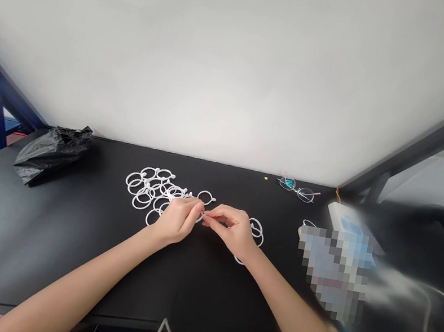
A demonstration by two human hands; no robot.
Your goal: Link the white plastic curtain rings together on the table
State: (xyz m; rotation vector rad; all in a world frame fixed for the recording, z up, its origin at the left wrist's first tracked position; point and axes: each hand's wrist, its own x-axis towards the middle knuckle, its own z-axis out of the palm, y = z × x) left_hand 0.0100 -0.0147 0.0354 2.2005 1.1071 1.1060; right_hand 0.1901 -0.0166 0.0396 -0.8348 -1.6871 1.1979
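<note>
Ring (199, 217) is held just right of the pile (145, 187). Left hand (177, 218) clamps it, presumably as a brace; right hand (234, 229) pinches it, thumb and forefinger together, likely for fine control. Other rings (262, 232) lie farther right of the pile, apparently for separation.

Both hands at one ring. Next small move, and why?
Probably a gentle squeeze by the right hand at the edge of the white ring, with the left hand as the brace: the right fingertips meet at that edge, and the left hand grips the ring's other side. Exactly what they pinch is too small to tell.
</note>
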